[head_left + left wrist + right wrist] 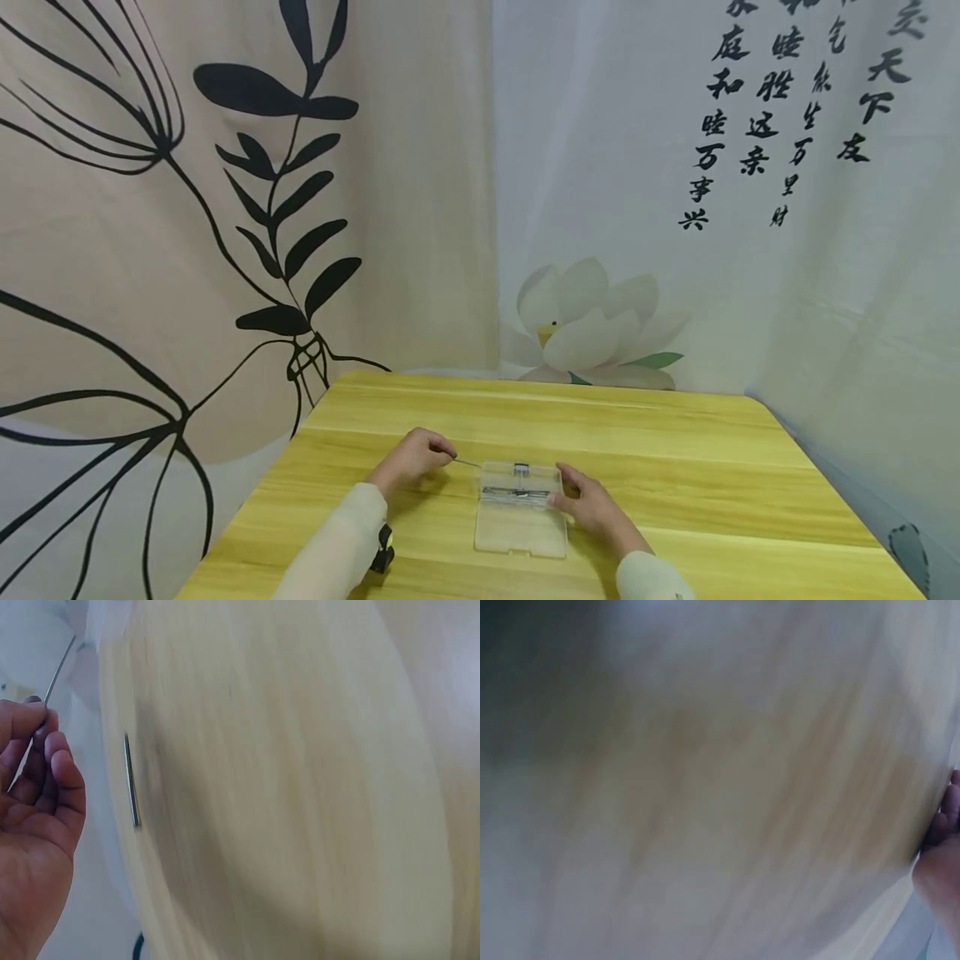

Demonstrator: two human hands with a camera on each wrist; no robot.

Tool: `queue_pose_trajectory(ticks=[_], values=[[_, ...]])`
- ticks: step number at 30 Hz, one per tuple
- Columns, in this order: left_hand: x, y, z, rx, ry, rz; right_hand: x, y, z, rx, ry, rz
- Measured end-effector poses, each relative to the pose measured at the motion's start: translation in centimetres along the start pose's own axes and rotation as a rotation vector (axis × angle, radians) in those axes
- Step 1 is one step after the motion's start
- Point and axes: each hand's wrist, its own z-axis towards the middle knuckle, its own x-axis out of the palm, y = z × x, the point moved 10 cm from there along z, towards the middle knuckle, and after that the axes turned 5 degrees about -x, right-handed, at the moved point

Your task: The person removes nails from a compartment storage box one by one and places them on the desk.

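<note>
A clear plastic case [521,530] lies unfolded on the wooden table, its lid flap toward me. Thin metal pieces [517,493] sit across its middle, and a small dark-and-silver part [521,471] is near its far edge. My left hand [416,457] pinches a thin metal rod [60,671] between thumb and fingers, left of the case; the rod points toward the case's far left corner. On the case's right edge my right hand [592,504] grips with thumb and fingers. Only part of that hand [941,851] appears in the blurred right wrist view.
The left wrist view shows another short metal rod [131,780] lying on the table [300,780]. A dark band with a yellow mark [383,548] is on the left sleeve. Behind the table hangs a printed curtain [420,208] with plants, a lotus and writing.
</note>
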Motion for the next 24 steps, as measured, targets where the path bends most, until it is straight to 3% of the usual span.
queue_pose_trajectory(ticks=[9,15,24], values=[[-2.6,2.4,-1.2,-0.065,-0.065,0.016,-0.1,0.1,0.0,-0.010,-0.003,0.004],[-2.7,3.9,-1.0,-0.116,-0.091,0.025,-0.2,0.1,0.0,-0.009,-0.010,-0.002],[-2.6,4.7,0.0,-0.116,-0.131,0.039,-0.1,0.0,0.1,-0.012,-0.010,0.002]])
